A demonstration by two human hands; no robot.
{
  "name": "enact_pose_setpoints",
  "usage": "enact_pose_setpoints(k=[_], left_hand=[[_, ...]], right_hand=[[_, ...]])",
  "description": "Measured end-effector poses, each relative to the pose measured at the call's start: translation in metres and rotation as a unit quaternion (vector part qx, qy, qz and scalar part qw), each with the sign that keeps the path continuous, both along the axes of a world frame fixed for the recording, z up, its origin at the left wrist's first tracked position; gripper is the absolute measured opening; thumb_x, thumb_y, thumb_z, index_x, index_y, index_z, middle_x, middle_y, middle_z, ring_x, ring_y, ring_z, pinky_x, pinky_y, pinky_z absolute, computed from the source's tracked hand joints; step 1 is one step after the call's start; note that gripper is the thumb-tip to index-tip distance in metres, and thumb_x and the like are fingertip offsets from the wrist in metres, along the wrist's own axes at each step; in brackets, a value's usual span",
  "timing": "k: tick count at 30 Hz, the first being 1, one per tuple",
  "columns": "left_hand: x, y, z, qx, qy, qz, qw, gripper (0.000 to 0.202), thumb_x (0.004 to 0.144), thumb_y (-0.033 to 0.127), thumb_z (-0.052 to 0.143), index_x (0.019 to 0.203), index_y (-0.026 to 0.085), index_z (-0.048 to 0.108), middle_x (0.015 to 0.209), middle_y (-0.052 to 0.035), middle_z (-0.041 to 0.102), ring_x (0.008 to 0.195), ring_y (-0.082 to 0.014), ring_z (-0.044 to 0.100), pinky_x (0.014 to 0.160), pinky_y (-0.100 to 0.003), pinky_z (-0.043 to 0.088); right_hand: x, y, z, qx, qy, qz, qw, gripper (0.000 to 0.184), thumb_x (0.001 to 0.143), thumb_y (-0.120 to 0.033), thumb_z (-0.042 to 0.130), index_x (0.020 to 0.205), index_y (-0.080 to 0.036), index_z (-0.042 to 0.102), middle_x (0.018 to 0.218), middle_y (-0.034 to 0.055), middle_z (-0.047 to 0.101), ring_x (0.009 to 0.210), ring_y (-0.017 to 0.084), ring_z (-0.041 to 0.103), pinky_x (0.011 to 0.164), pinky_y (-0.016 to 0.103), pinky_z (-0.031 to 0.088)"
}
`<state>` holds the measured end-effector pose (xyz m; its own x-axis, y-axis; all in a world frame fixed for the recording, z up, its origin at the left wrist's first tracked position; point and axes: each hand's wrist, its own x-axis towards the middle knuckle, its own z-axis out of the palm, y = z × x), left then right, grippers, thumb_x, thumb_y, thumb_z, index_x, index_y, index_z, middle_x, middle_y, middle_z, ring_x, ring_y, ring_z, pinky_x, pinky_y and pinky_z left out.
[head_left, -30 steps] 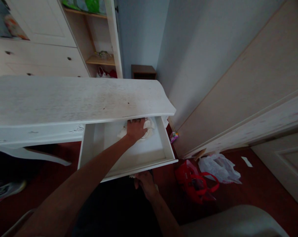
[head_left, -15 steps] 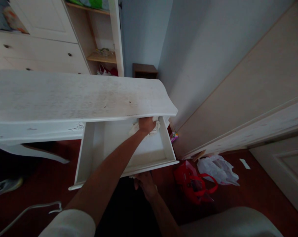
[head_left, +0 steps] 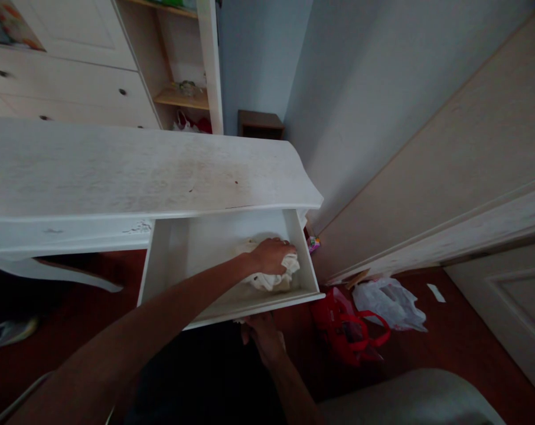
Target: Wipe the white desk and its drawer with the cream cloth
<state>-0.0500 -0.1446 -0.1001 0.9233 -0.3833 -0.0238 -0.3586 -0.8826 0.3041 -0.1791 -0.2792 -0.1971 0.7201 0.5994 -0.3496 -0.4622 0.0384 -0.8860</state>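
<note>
A white drawer (head_left: 165, 254) is pulled out from a white table (head_left: 117, 171) with a scuffed, stained top. Inside it my left hand (head_left: 274, 255) presses a crumpled cream cloth (head_left: 271, 282) against the drawer floor, near the right side and front. The fingers are wrapped over the cloth. My right hand (head_left: 263, 336) is just below the drawer's front edge, with its fingers curled in against the front; the lip hides part of them. A small whitish bit shows beside those fingers, too dark to make out.
On the red-brown floor at right are a red bag (head_left: 345, 330) and a white plastic bag (head_left: 391, 304). A wall (head_left: 360, 118) runs close along the table's right end. Behind stand a white cabinet (head_left: 72, 88) and a small brown box-like unit (head_left: 261, 124). A shoe (head_left: 8, 334) shows at lower left.
My left hand has moved the cloth from the drawer's back right toward the front right. My right hand has stayed at the drawer front. The view has shifted slightly.
</note>
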Motion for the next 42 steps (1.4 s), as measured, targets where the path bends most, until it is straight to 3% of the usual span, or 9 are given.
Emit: enact_pose_setpoints(k=[6,13,17,21,25,28,34,39,42], left_hand=[[-0.019,-0.018,0.009,-0.007,0.073,-0.064,0.995,0.042,0.074,0.025,0.066,0.116,0.023,0.066,0.114,-0.0073,0.072,0.106,-0.0276,0.065,0.09,-0.037,0.05],[-0.029,-0.003,0.028,0.005,0.136,-0.114,0.984,0.044,0.072,0.016,0.066,0.114,0.03,0.071,0.108,-0.0018,0.075,0.098,-0.0258,0.068,0.08,-0.035,0.051],[-0.056,0.02,0.024,-0.018,0.138,-0.059,0.989,0.047,0.072,0.016,0.066,0.118,0.026,0.069,0.113,-0.0038,0.074,0.101,-0.0261,0.068,0.081,-0.033,0.051],[-0.104,0.05,0.026,0.004,0.126,0.019,0.992,0.051,0.073,0.013,0.063,0.122,0.028,0.063,0.116,-0.0032,0.071,0.103,-0.0243,0.066,0.083,-0.034,0.051],[-0.152,0.073,0.035,0.115,0.14,0.085,0.98,0.048,0.079,0.007,0.056,0.123,0.025,0.06,0.12,-0.0087,0.068,0.104,-0.029,0.065,0.081,-0.042,0.051],[-0.17,0.084,0.032,0.213,0.095,0.135,0.963,0.039,0.087,0.006,0.048,0.12,0.022,0.061,0.117,-0.0127,0.068,0.103,-0.0321,0.064,0.084,-0.05,0.049],[-0.146,0.114,0.02,0.238,0.022,0.125,0.963,0.034,0.092,0.011,0.043,0.115,0.023,0.065,0.111,-0.0138,0.068,0.105,-0.0331,0.06,0.087,-0.051,0.043],[-0.114,0.153,0.026,0.155,-0.035,0.211,0.964,0.047,0.097,0.017,0.03,0.131,0.027,0.061,0.129,-0.0152,0.063,0.125,-0.0308,0.05,0.103,-0.049,0.034],[-0.11,0.15,0.031,0.126,-0.032,0.274,0.953,0.05,0.096,0.017,0.032,0.138,0.026,0.058,0.129,-0.0171,0.063,0.13,-0.032,0.046,0.109,-0.051,0.03]], right_hand=[[-0.001,0.001,0.007,0.02,0.034,-0.022,0.999,0.025,0.07,-0.041,0.067,0.065,-0.021,0.055,0.053,-0.0053,0.049,0.042,0.009,0.041,0.044,0.025,0.03],[-0.001,0.002,0.011,-0.005,0.033,-0.03,0.999,0.028,0.069,-0.043,0.069,0.064,-0.021,0.054,0.053,-0.0057,0.047,0.042,0.009,0.04,0.044,0.025,0.029],[-0.003,0.001,0.008,0.007,0.061,-0.048,0.997,0.029,0.067,-0.042,0.072,0.063,-0.021,0.053,0.053,-0.0065,0.047,0.041,0.008,0.04,0.043,0.024,0.03],[-0.003,0.001,0.008,0.007,0.065,-0.058,0.996,0.03,0.064,-0.042,0.076,0.062,-0.02,0.055,0.052,-0.0057,0.049,0.042,0.009,0.042,0.043,0.025,0.033],[-0.002,0.0,0.011,0.009,0.063,-0.048,0.997,0.029,0.065,-0.041,0.077,0.063,-0.019,0.058,0.052,-0.0049,0.05,0.042,0.009,0.041,0.043,0.025,0.032],[-0.002,-0.001,0.007,0.015,0.061,-0.053,0.997,0.026,0.065,-0.039,0.077,0.067,-0.019,0.061,0.057,-0.0041,0.054,0.042,0.009,0.042,0.044,0.025,0.031],[-0.004,-0.006,-0.006,0.011,0.042,-0.059,0.997,0.019,0.073,-0.038,0.072,0.074,-0.021,0.065,0.062,-0.0034,0.059,0.045,0.01,0.044,0.048,0.026,0.032],[-0.003,-0.005,0.001,0.009,0.026,-0.031,0.999,0.021,0.076,-0.042,0.07,0.075,-0.021,0.068,0.066,-0.0025,0.061,0.048,0.01,0.043,0.05,0.027,0.033],[-0.002,-0.004,0.005,0.012,0.025,-0.02,0.999,0.023,0.074,-0.043,0.071,0.073,-0.02,0.069,0.066,-0.002,0.061,0.048,0.009,0.042,0.051,0.027,0.032]])
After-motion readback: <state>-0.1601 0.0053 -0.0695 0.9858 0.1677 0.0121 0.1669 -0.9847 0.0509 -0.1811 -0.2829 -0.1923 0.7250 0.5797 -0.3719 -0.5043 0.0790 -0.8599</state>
